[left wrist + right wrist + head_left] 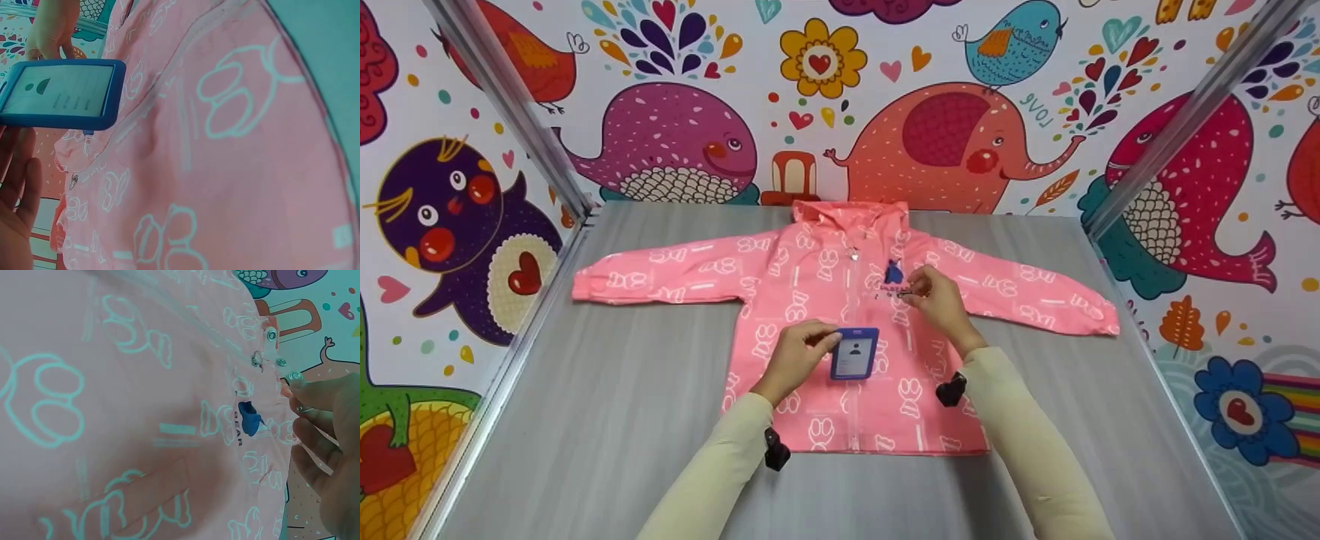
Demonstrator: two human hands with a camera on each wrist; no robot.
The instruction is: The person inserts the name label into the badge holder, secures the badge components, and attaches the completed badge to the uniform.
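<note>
Left grip [797, 356] pinched the badge [853, 357] just to its right, long axis running near-to-far; right grip [939, 301], fingertips together on a small metal piece [905, 293], was beyond the badge, rightward, over the jacket [814, 300].

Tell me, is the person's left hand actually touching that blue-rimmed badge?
Touching. The head view shows it: the left hand pinches the blue-rimmed badge at its upper left corner.
</note>
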